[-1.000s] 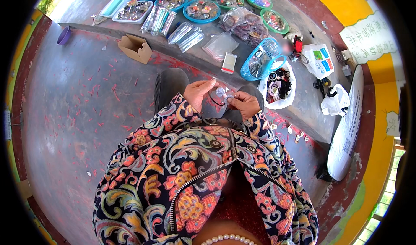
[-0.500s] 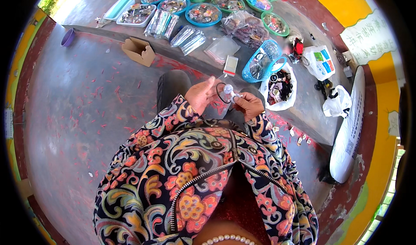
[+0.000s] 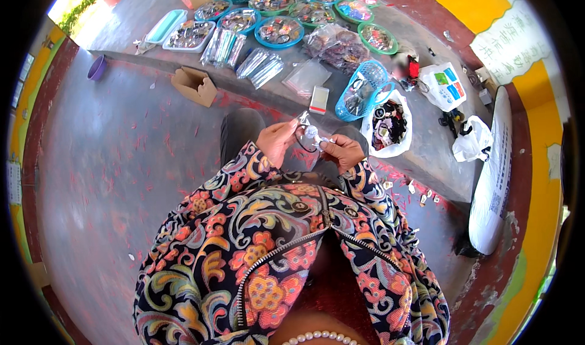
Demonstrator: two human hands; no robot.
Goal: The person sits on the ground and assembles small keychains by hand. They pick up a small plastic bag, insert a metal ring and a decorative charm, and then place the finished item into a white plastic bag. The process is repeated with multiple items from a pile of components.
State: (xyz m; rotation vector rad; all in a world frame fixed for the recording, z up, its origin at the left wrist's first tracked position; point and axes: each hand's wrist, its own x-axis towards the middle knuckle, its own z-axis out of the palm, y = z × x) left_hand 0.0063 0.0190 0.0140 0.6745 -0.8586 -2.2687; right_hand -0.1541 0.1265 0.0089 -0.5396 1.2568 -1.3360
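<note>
Piece, clear and rounded (image 3: 311, 131), held between our two hands: our right hand (image 3: 345, 152) has thumb and finger pinched on its near end; our left hand (image 3: 277, 141) has its fingertips together on a shiny scrap (image 3: 303, 117); dark loop (image 3: 303, 145) between them. For good handling, we judge it best to keep the right pinch steady, leave the loop slack and work with the left fingertips alone. Marked items: white bag (image 3: 438, 88), green, blue and red printed patches; long white sack (image 3: 486, 223), dark lettering and square code; pale wall sheet (image 3: 512, 40), large handwritten characters. On the piece itself, we make out no label.
</note>
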